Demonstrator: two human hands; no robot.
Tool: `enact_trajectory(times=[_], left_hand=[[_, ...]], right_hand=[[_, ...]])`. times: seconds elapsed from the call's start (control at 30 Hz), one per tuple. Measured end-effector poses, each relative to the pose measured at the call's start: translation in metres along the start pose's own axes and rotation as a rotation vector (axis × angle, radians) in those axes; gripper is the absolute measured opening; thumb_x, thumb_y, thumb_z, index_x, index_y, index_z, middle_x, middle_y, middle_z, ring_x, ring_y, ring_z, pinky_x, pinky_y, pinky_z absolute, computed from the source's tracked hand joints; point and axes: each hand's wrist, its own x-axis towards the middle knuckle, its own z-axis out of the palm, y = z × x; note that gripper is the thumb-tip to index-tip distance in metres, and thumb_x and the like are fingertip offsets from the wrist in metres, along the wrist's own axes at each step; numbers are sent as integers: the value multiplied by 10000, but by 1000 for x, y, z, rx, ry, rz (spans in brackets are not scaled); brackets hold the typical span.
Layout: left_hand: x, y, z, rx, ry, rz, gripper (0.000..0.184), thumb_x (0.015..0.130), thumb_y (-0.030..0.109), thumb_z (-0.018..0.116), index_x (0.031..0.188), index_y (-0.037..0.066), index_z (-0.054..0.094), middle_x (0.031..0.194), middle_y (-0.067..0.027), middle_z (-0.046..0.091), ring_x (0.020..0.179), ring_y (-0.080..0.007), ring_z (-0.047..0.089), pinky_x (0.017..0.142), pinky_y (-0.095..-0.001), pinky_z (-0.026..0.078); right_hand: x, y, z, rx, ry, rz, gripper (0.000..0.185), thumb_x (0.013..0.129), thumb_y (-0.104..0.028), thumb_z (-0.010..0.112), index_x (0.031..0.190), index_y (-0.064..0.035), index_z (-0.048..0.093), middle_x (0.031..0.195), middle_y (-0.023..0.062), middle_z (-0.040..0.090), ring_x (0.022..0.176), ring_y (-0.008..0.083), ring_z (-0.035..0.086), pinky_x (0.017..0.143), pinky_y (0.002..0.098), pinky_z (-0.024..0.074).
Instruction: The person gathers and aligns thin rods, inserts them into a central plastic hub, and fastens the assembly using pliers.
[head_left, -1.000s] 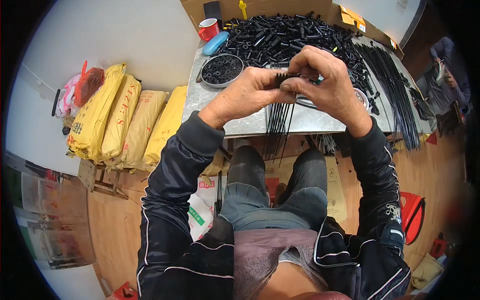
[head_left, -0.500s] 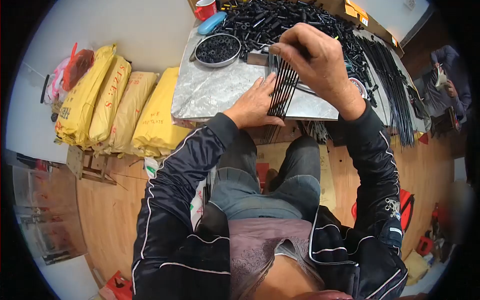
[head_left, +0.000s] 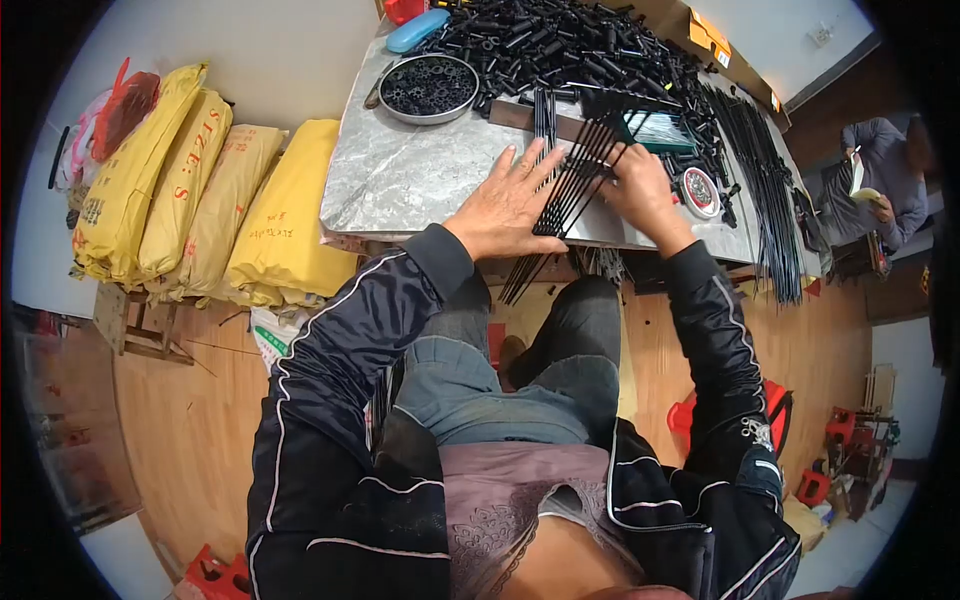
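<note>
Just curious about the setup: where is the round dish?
In the head view, the dish sits on the left of the table, beyond the left hand, near the blue case.

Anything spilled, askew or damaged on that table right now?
I see no clear spill or damage. One oddity: the long, thin black rods at the far right of the grey marble-patterned table overhang its front edge, so a bump might shift them.

A hand could pass over the grey worktop [head_left: 400,185] between the round tray [head_left: 428,119] and the left hand [head_left: 505,205]. Slanting black rods [head_left: 580,175] fill the gap towards the right hand [head_left: 642,192]. Beyond, heaped black parts [head_left: 545,45] bar the way; a red-rimmed dish [head_left: 684,190] sits just rightward.
</note>
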Motion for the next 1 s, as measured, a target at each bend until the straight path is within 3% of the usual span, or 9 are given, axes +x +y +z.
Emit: enact_trajectory(times=[0.27,0.4,0.5,0.6,0.67,0.73,0.83,0.87,1.0], left_hand=[[0,0,0,7,13,-12,854,757,619,616,1358,36,450,1487,-193,297,1417,-336,193,1111,-568,179],[1,1,-2,-1,-15,-28,834,751,601,637,1357,58,455,1482,-183,306,1418,-333,189,1112,-575,167],[0,-1,0,-5,-10,-38,829,748,596,644,1363,76,449,1481,-178,310,1418,-329,188,1113,-577,161],[0,0,-3,-34,9,-31,823,749,594,645,1375,101,440,1483,-173,307,1421,-325,180,1114,-578,157],[0,0,-3,-31,-5,-37,821,747,597,646,1384,124,433,1492,-165,295,1423,-326,173,1112,-581,159],[0,0,-4,-16,0,-37,825,745,603,646,1393,143,425,1497,-162,285,1421,-330,178,1112,-581,162],[-1,-1,-5,-21,9,-25,818,747,606,644,1397,161,424,1498,-166,282,1420,-330,182,1111,-582,164],[-1,0,-5,-21,10,-28,818,747,606,644,1397,161,424,1498,-166,282,1420,-330,182,1111,-582,164],[0,0,-6,-20,9,-20,806,749,613,640,1387,165,434,1498,-170,280,1417,-330,188,1111,-578,172]], right_hand=[[12,10,1,60,140,29,194,746,-156,686,927,-87,669,765,85,604,775,313,587,655,444,436],[55,7,30,278,21,41,318,877,-341,598,898,-40,698,736,156,668,706,344,658,634,408,513],[83,-32,4,110,-165,19,442,851,-454,601,842,-24,703,726,170,671,724,346,666,689,432,519],[90,-31,1,77,-280,159,379,855,-407,598,891,-50,719,737,169,674,729,340,669,690,419,523],[90,-34,-5,-15,-319,148,215,859,-220,563,821,-66,710,767,151,668,698,298,668,632,395,548],[90,-34,-1,123,-249,384,217,837,-214,571,782,-39,688,758,173,663,695,305,665,616,388,540],[81,-8,15,259,-105,131,256,792,-239,602,764,11,653,694,174,649,640,288,654,581,359,515],[82,-5,19,544,-176,492,267,799,-230,619,768,35,640,703,141,653,611,219,641,575,318,511],[76,2,22,1020,-99,711,322,832,-236,635,935,69,630,763,101,668,627,187,625,594,291,505]])
